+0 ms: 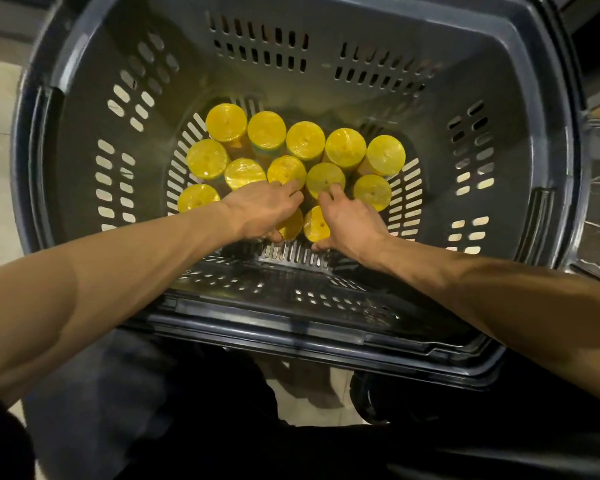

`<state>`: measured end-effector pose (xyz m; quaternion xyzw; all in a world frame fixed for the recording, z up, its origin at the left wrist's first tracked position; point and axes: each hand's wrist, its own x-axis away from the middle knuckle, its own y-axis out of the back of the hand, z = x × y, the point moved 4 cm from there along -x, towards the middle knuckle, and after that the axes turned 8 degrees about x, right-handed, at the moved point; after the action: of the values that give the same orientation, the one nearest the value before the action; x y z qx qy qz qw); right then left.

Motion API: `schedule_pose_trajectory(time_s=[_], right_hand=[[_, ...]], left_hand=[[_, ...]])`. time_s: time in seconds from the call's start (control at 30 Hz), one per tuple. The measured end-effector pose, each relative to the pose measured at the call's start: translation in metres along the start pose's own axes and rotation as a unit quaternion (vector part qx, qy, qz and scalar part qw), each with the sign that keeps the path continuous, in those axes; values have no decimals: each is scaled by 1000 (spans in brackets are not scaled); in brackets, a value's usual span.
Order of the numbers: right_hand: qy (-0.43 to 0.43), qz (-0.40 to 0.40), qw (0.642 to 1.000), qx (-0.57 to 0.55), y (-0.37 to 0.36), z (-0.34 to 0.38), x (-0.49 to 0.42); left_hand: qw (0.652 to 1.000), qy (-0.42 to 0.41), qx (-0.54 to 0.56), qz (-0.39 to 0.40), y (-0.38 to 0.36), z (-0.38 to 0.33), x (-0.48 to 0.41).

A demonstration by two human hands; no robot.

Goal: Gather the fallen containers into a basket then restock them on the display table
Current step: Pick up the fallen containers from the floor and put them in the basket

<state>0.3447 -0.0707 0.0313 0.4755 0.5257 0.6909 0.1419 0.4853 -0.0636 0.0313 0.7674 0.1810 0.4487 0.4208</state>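
Both bare forearms reach down into a grey slotted basket (pixel 84 140). Left hand (pixel 260 211) curls, thumb near and fingers far, around a yellow-lidded container (pixel 290 225); right hand (pixel 352 223) likewise grips a neighbouring container (pixel 315 225). Beyond them stand eleven more upright containers (pixel 305 140), lids touching: thirteen in all, packed on the basket floor.
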Motion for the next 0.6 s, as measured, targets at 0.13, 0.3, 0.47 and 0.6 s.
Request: schedule_pose_trajectory(time_s=[0.13,0.3,0.47,0.6], right_hand=[[-17,7,999,-45,1,-5,2],[-94,68,976,-185,22,-17,25],[-101,128,976,-144,100,-19,82],[-102,136,980,-102,184,-24,131]], left_hand=[[1000,12,16,4,5,2,6],[991,101,70,56,34,0,53],[977,181,102,43,103,-7,134],[963,238,121,34,178,-22,192]])
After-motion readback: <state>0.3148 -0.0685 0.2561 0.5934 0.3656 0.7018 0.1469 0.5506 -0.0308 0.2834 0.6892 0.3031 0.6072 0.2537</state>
